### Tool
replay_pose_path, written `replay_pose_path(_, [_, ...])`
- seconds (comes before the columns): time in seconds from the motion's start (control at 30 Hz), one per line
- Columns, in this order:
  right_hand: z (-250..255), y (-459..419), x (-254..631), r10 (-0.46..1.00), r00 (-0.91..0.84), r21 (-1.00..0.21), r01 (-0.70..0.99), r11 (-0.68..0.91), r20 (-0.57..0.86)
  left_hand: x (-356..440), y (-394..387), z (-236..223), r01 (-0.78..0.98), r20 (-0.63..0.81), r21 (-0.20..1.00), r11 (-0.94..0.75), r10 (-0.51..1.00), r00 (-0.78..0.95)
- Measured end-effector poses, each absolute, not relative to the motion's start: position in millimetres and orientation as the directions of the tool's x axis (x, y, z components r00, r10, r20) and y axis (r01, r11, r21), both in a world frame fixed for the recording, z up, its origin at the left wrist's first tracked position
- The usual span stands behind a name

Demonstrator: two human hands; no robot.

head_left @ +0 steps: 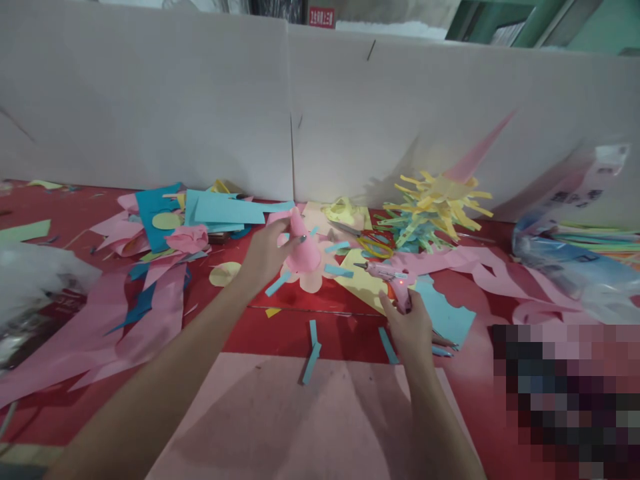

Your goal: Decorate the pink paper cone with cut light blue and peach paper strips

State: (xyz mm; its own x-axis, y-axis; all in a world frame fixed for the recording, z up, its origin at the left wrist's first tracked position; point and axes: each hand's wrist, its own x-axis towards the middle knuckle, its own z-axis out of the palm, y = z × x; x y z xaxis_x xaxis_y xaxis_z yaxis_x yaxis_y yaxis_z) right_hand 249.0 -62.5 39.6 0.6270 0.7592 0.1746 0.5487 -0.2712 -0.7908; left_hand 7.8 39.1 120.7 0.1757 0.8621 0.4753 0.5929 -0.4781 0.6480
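My left hand has its fingers closed around the upper part of a pink paper cone. Under the cone lies a pale pink, petal-edged paper base, with light blue strips sticking out around it. In my right hand is a pink glue gun; its nozzle points left toward the strips, a small gap away, and a red light glows on its body. Loose blue strips lie on the table nearer to me, and another blue strip rests left of my right wrist.
A fringed yellow and green paper piece with a pink cone stands at back right. Yellow-handled scissors lie behind the glue gun. Blue sheets, pink scraps and plastic bags surround the work. A white panel closes the back.
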Motion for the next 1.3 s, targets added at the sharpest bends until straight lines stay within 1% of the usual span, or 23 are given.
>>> replay_pose_path(0.2, [38,-61,249,0.761,0.633,-0.803,0.523,-0.286,0.141,21,41,93,0.611,0.346,0.648,-0.454,0.891,0.295])
replay_pose_path(0.27, [37,-61,250,0.754,0.646,-0.814,0.5,-0.296,0.123,21,35,92,0.612,0.398,0.647,-0.456,0.886,0.24])
replay_pose_path(0.37, [38,-61,251,0.751,0.65,-0.819,0.49,-0.298,0.115,20,13,93,0.623,0.544,0.631,-0.463,0.836,0.07])
replay_pose_path(0.4, [39,-61,250,0.754,0.646,-0.817,0.496,-0.293,0.122,20,4,92,0.625,0.554,0.621,-0.472,0.829,0.076])
replay_pose_path(0.43, [40,-61,250,0.76,0.637,-0.814,0.504,-0.288,0.126,20,-6,89,0.62,0.526,0.608,-0.497,0.836,0.154])
replay_pose_path(0.5, [41,-62,248,0.769,0.626,-0.809,0.515,-0.282,0.13,21,-23,78,0.613,0.377,0.579,-0.538,0.843,0.384])
replay_pose_path(0.57, [43,-63,248,0.771,0.623,-0.808,0.517,-0.283,0.128,23,-35,64,0.611,0.267,0.582,-0.537,0.836,0.48])
replay_pose_path(0.67, [43,-63,250,0.765,0.631,-0.808,0.514,-0.288,0.129,34,-45,48,0.609,0.257,0.553,-0.568,0.812,0.524])
replay_pose_path(0.77, [42,-63,253,0.752,0.64,-0.779,0.547,-0.305,0.155,60,-52,42,0.535,0.291,0.515,-0.67,0.724,0.626])
replay_pose_path(0.83, [41,-62,255,0.751,0.64,-0.749,0.576,-0.328,0.163,83,-57,40,0.417,0.356,0.353,-0.837,0.533,0.768])
replay_pose_path(0.9, [41,-61,256,0.752,0.639,-0.727,0.592,-0.347,0.161,104,-60,38,0.33,0.341,0.179,-0.927,0.373,0.863])
replay_pose_path(0.97, [42,-61,256,0.75,0.642,-0.721,0.595,-0.356,0.16,119,-61,34,0.306,0.298,0.05,-0.951,0.306,0.904])
replay_pose_path(1.0, [42,-61,256,0.75,0.643,-0.721,0.593,-0.359,0.156,124,-60,32,0.293,0.282,0.01,-0.956,0.284,0.916])
replay_pose_path(1.07, [42,-61,255,0.752,0.644,-0.723,0.586,-0.365,0.142,129,-58,28,0.266,0.264,-0.033,-0.964,0.248,0.932])
replay_pose_path(1.23, [41,-61,255,0.751,0.643,-0.714,0.595,-0.369,0.148,127,-55,30,0.197,0.23,-0.068,-0.978,0.176,0.957])
replay_pose_path(1.3, [41,-61,255,0.751,0.644,-0.709,0.597,-0.375,0.145,123,-54,34,0.195,0.227,-0.085,-0.977,0.171,0.959])
